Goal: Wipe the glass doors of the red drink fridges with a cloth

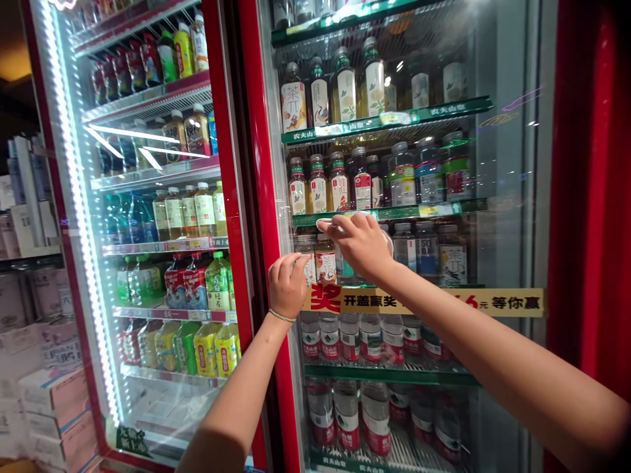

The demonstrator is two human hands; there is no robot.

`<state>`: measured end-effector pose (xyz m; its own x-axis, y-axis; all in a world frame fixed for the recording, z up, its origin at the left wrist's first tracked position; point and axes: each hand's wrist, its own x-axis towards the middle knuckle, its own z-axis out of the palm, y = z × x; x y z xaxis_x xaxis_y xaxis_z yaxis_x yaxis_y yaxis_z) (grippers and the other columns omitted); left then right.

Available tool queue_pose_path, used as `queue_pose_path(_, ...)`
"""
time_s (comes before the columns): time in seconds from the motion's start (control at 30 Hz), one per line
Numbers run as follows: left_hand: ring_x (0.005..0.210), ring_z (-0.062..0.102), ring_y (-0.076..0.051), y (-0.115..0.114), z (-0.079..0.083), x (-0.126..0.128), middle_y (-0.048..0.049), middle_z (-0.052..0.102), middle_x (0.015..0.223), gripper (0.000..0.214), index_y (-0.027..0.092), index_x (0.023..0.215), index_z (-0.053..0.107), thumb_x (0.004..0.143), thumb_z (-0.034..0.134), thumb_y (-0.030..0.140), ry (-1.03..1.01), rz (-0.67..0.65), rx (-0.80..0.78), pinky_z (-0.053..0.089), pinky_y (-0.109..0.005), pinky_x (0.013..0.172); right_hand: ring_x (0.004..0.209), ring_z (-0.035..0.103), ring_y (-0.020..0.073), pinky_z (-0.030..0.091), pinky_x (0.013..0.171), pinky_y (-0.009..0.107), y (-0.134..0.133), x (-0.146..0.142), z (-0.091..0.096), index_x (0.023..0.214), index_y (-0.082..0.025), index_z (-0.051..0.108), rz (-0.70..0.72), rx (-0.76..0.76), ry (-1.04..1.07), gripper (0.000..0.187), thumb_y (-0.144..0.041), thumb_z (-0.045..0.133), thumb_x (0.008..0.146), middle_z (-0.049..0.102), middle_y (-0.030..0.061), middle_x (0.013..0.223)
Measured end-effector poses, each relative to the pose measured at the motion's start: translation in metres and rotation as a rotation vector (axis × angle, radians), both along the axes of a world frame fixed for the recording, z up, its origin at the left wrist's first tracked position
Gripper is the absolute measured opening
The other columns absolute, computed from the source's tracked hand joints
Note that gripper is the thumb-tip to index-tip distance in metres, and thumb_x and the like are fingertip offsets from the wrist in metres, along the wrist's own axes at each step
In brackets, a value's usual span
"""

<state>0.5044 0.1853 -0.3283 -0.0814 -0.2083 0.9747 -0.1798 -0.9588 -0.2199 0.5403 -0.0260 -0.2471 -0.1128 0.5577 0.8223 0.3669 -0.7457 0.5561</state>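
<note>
My right hand (362, 244) presses a white wipe, perhaps a cloth or tissue (389, 242), against the glass door (507, 217) of the right-hand drinks fridge. Only bits of the wipe show past my fingers and palm. Lower and to the left, my left hand (287, 286) has its fingers curled at the door's red frame (266, 164), where the frame meets the glass. A thin band circles that wrist. Behind the glass, tea bottles (325, 259) stand on a shelf at the height of my hands.
A yellow strip with Chinese lettering (517, 303) crosses the door below my right hand. Water bottles (377, 420) fill the lower shelves. At left stands a second lit fridge (162, 309) with drinks, and beyond it stacked boxes (54, 394).
</note>
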Motion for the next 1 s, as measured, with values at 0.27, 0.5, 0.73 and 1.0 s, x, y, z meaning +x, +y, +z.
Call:
queue_pose_path(0.27,0.117,0.065,-0.022,0.002,-0.013,-0.001,-0.0085,0.074,0.116,0.035,0.025,0.117,0.072,0.097,0.048,0.011,0.018,0.025,0.039,0.047,-0.039,0.104,0.092,0.043,0.0243,0.028,0.076,0.040,0.012,0.000,0.000,0.147,-0.035,0.053,0.026,-0.036,-0.009,0.047,-0.021,0.050,0.102,0.067,0.0046,0.121)
queue_pose_path(0.5,0.115,0.066,-0.022,0.004,-0.023,-0.004,-0.0075,0.074,0.113,0.032,0.024,0.114,0.073,0.096,0.051,0.010,-0.019,0.029,0.060,0.047,-0.037,0.102,0.093,0.043,0.0251,0.028,0.076,0.041,0.030,-0.001,0.007,0.146,-0.034,0.055,0.035,-0.050,-0.018,0.044,-0.024,0.049,0.103,0.067,0.0056,0.123)
queue_pose_path(0.73,0.113,0.065,-0.023,0.005,-0.025,-0.004,-0.0094,0.072,0.111,0.029,0.023,0.110,0.073,0.094,0.053,0.009,-0.003,0.000,0.035,0.048,-0.038,0.100,0.093,0.043,0.0244,0.028,0.076,0.041,0.047,-0.005,0.014,0.144,-0.034,0.055,0.029,-0.080,-0.045,0.043,-0.023,0.047,0.104,0.066,0.0050,0.123)
queue_pose_path(1.0,0.117,0.063,-0.024,0.006,-0.037,-0.005,-0.0111,0.068,0.113,0.029,0.020,0.113,0.069,0.093,0.053,0.004,-0.072,-0.036,0.032,0.054,-0.040,0.102,0.093,0.043,0.0241,0.026,0.075,0.040,0.066,-0.008,0.016,0.145,-0.033,0.055,0.058,-0.108,-0.030,0.044,-0.020,0.047,0.104,0.066,0.0061,0.120)
